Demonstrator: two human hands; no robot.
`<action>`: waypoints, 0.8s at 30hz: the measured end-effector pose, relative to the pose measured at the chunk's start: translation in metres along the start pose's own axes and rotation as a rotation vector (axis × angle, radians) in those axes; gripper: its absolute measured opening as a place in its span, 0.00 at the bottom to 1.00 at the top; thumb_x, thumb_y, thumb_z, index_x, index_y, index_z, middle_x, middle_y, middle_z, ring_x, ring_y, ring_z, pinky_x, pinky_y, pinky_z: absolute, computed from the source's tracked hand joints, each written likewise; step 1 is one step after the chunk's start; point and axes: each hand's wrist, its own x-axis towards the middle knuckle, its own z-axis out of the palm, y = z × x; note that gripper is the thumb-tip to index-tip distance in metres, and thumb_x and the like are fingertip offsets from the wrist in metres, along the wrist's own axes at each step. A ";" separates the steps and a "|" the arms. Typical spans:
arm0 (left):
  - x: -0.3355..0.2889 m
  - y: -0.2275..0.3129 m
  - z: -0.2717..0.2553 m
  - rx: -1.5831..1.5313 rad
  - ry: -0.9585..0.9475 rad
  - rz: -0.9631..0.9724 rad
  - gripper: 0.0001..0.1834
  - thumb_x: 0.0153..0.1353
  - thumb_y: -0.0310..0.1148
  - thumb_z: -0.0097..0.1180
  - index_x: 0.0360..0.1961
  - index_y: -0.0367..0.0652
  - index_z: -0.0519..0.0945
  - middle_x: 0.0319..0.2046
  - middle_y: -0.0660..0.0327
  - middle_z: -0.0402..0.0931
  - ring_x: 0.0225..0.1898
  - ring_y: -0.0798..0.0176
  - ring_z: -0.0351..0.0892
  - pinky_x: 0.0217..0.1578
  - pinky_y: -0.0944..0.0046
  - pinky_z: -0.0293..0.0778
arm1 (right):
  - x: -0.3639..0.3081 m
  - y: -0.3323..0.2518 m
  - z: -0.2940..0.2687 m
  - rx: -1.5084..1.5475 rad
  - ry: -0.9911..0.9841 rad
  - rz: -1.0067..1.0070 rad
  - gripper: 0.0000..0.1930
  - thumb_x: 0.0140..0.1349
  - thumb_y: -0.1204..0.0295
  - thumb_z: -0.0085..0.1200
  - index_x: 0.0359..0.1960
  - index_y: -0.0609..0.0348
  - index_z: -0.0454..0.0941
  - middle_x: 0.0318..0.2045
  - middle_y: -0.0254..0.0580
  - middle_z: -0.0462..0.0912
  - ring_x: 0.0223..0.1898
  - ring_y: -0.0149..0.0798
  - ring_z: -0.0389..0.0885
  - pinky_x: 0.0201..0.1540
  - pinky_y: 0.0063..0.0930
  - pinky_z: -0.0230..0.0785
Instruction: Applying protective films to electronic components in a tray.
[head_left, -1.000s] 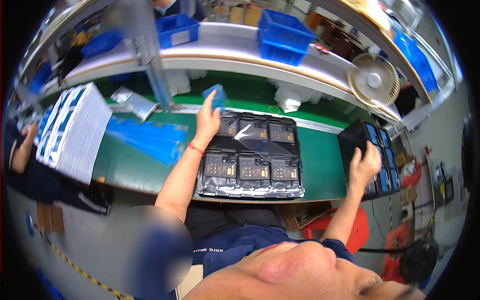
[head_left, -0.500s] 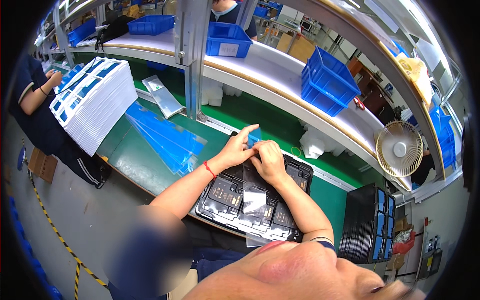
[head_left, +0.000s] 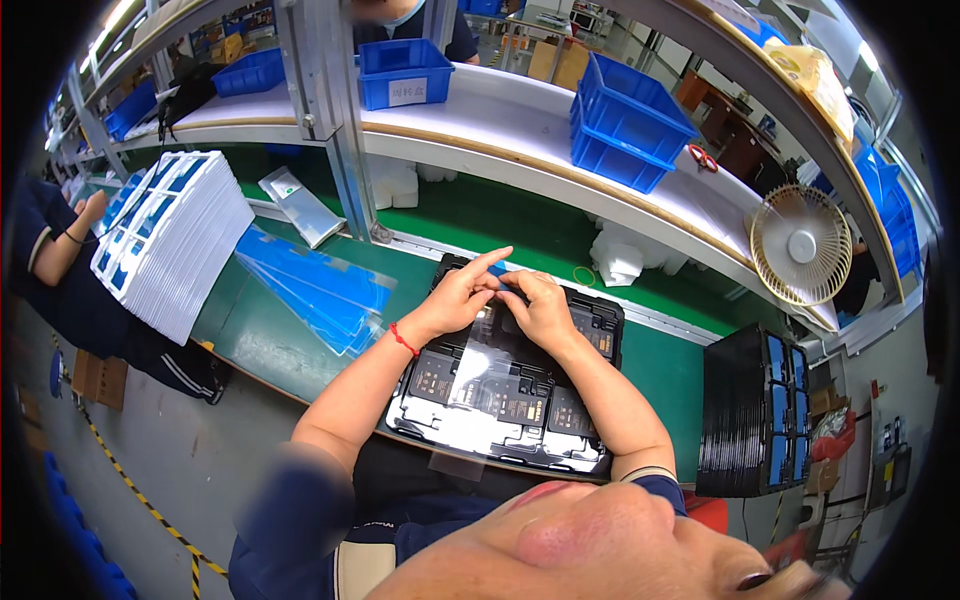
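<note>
Over the far side of a black tray (head_left: 440, 432), my left hand (head_left: 458, 298) and my right hand (head_left: 542, 310) meet, fingertips almost touching. Between them they pinch the blue end of a clear plastic film strip (head_left: 480, 365); my left index finger points outward. The strip's glossy clear length hangs down across the tray and past its near edge. Flat black battery packs (head_left: 520, 402) with printed labels lie in the tray's compartments, partly covered by the film and my forearms. To the left, blue film strips (head_left: 310, 285) are fanned out on the green bench.
A tall stack of white trays (head_left: 185, 245) stands at the left, beside a co-worker's arm (head_left: 60, 255). Stacked black trays (head_left: 750, 415) stand on the right. Blue bins (head_left: 630, 125) and a fan (head_left: 800, 245) sit on the shelf above the green bench (head_left: 665, 370).
The film's near end has swung left across the tray. My hands remain together at its blue end, fingers slightly shifted. The whole view has moved a little.
</note>
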 end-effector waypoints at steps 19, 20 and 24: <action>0.004 -0.024 -0.007 -0.198 0.281 -0.133 0.29 0.58 0.16 0.48 0.62 0.39 0.60 0.33 0.55 0.79 0.36 0.65 0.79 0.42 0.67 0.74 | 0.004 0.049 -0.023 0.616 0.182 0.605 0.04 0.58 0.75 0.55 0.29 0.63 0.77 0.22 0.29 0.76 0.25 0.21 0.70 0.29 0.18 0.64; 0.004 -0.028 -0.011 -0.206 0.330 -0.155 0.28 0.58 0.16 0.48 0.61 0.38 0.61 0.33 0.55 0.79 0.36 0.65 0.79 0.42 0.68 0.74 | 0.005 0.054 -0.022 0.643 0.209 0.624 0.04 0.58 0.75 0.54 0.28 0.62 0.77 0.22 0.28 0.75 0.26 0.21 0.69 0.30 0.18 0.63; 0.005 -0.025 -0.012 -0.218 0.467 -0.184 0.22 0.58 0.14 0.47 0.55 0.36 0.68 0.33 0.54 0.79 0.35 0.66 0.79 0.39 0.70 0.74 | 0.006 0.063 -0.028 0.709 0.224 0.713 0.04 0.60 0.73 0.54 0.29 0.58 0.75 0.23 0.28 0.74 0.25 0.23 0.68 0.31 0.18 0.63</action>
